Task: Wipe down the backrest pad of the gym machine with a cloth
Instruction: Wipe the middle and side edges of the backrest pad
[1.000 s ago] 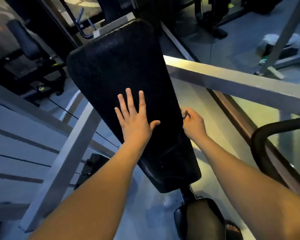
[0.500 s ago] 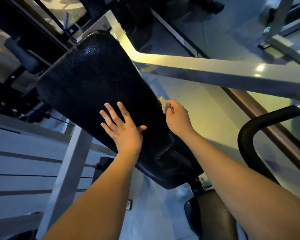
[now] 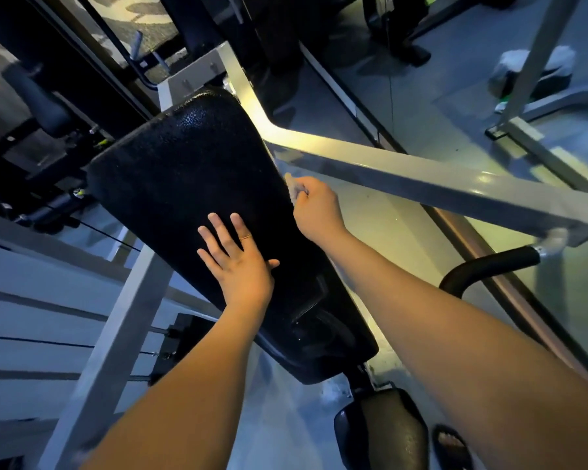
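Observation:
The black textured backrest pad [image 3: 190, 171] runs diagonally from upper left to lower centre. My left hand [image 3: 236, 262] lies flat on the pad's middle, fingers spread, holding nothing. My right hand [image 3: 316, 208] is closed on a small pale cloth [image 3: 291, 186], pressed against the pad's right edge. Only a bit of the cloth shows above my fingers.
A grey metal frame beam [image 3: 421, 178] crosses just beyond my right hand. A black curved handle [image 3: 482, 269] sits at the right. The black seat pad [image 3: 384, 432] is below the backrest. A grey upright post [image 3: 116, 334] stands left, with other machines behind.
My right hand with the cloth has slid up along the pad's right edge. My left hand has stayed flat on the pad. The camera view has shifted.

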`<control>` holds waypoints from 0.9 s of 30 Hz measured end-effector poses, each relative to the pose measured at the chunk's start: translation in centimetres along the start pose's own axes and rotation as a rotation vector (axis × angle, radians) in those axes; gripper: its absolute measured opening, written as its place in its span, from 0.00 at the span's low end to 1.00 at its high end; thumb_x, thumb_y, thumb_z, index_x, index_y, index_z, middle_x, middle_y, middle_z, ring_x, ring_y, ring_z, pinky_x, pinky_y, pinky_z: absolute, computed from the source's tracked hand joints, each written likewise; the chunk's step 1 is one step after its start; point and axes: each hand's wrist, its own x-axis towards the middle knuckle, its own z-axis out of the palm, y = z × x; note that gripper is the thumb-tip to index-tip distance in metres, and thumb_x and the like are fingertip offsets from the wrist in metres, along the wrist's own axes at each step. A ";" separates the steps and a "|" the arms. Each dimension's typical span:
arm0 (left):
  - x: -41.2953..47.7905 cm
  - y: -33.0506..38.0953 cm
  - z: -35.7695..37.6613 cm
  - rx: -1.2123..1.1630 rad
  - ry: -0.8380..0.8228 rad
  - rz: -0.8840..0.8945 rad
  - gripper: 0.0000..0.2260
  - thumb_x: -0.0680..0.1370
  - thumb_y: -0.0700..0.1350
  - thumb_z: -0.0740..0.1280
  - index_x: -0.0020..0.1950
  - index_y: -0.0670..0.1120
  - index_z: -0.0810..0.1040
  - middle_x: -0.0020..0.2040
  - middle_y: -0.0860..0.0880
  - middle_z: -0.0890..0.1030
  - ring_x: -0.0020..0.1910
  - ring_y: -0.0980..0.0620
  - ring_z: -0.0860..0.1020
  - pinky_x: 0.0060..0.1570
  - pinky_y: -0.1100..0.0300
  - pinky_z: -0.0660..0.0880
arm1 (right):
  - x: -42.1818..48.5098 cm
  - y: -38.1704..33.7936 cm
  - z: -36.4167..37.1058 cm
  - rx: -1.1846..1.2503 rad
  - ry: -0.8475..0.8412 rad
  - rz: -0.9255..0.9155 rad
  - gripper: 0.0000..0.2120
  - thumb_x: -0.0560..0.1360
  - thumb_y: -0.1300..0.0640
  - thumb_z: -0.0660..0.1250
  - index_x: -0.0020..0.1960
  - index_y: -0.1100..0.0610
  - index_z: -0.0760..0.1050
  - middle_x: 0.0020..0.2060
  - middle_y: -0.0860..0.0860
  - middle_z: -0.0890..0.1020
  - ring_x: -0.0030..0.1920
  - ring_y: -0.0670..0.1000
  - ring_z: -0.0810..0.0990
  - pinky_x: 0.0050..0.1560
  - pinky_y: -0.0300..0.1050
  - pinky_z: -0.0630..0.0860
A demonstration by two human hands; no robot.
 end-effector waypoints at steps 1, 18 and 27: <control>0.0 0.0 -0.1 0.001 -0.004 -0.006 0.62 0.72 0.59 0.75 0.77 0.46 0.24 0.77 0.37 0.26 0.78 0.31 0.34 0.75 0.31 0.43 | 0.9 -1.7 0.1 0.016 0.005 -0.025 0.11 0.80 0.65 0.56 0.46 0.59 0.76 0.44 0.56 0.80 0.44 0.55 0.77 0.43 0.46 0.69; 0.2 0.1 1.0 0.053 0.058 -0.005 0.61 0.73 0.57 0.76 0.78 0.44 0.27 0.80 0.34 0.34 0.79 0.29 0.37 0.76 0.31 0.44 | 0.2 5.8 0.4 -0.059 -0.104 -0.002 0.17 0.82 0.66 0.57 0.53 0.53 0.83 0.51 0.54 0.85 0.50 0.51 0.78 0.50 0.42 0.73; 0.2 0.2 1.4 0.093 0.087 -0.010 0.59 0.73 0.58 0.76 0.80 0.41 0.32 0.80 0.32 0.37 0.79 0.28 0.39 0.76 0.31 0.47 | -5.9 16.4 0.0 -0.224 -0.179 0.257 0.15 0.82 0.69 0.55 0.41 0.58 0.74 0.43 0.60 0.80 0.44 0.63 0.77 0.43 0.51 0.71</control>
